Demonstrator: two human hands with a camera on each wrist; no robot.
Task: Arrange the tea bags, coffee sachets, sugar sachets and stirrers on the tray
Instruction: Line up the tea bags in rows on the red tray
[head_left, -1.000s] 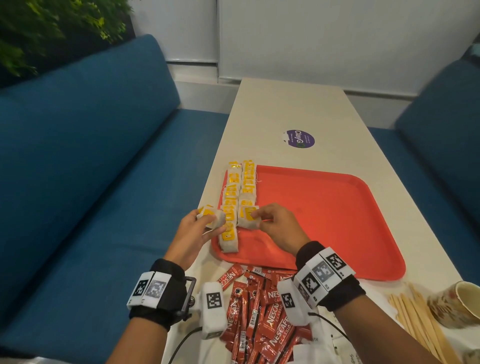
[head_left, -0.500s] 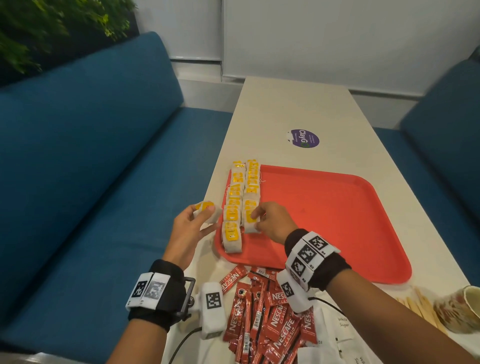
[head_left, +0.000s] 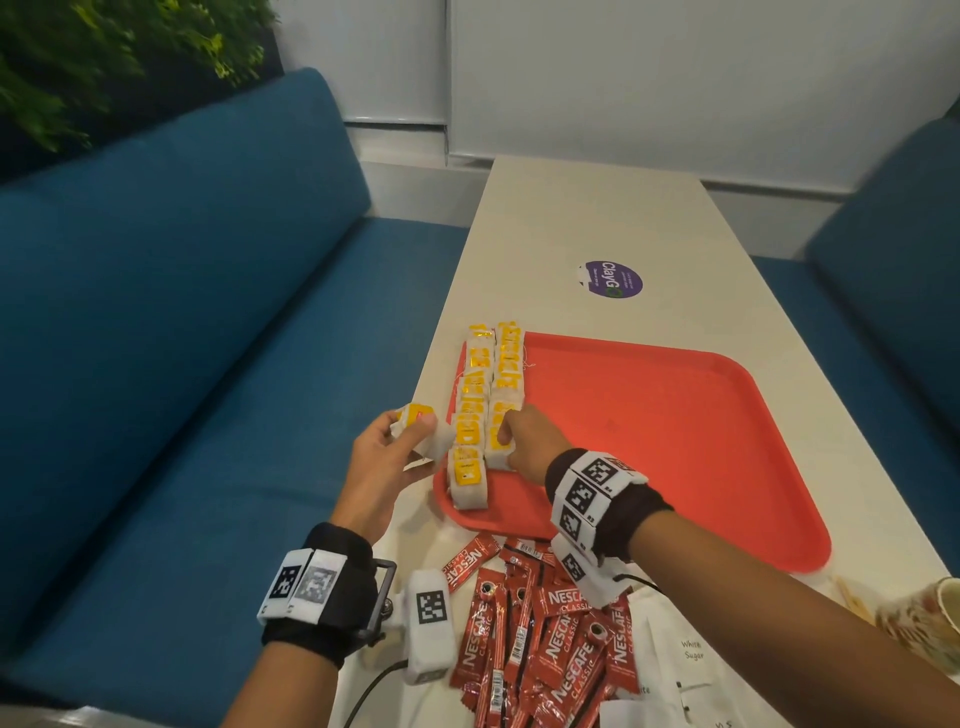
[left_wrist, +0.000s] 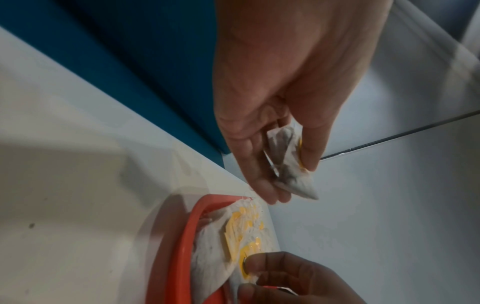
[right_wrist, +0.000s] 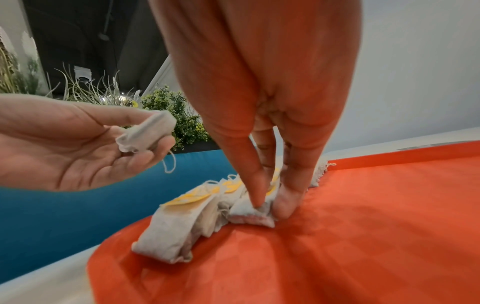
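Two rows of tea bags (head_left: 485, 400) with yellow tags lie side by side along the left edge of a red tray (head_left: 675, 441) on a pale bench (head_left: 597, 218). The right hand (head_left: 530, 441) reaches down onto the near end of the right-hand row, its grip narrow, thumb and fingertips (right_wrist: 284, 203) pinching one tea bag (right_wrist: 249, 214) that rests on the tray floor. The left hand (head_left: 384, 457) hovers just beside the tray's left edge, above the bench edge, its grip closed on a spare tea bag (head_left: 421, 431) held between thumb and fingers, a loose string dangling below it in the right wrist view. Nearer the person, just off the tray's front edge, a heap of red coffee sachets (head_left: 540, 634) lies on the bench, with white sugar sachets (head_left: 691, 654) to its right. Wooden stirrers (head_left: 852, 603) and a patterned cup (head_left: 930, 618) sit at the far right. A round purple sticker (head_left: 613, 279) marks the bench beyond the tray, and blue sofas (head_left: 182, 338) flank both sides.
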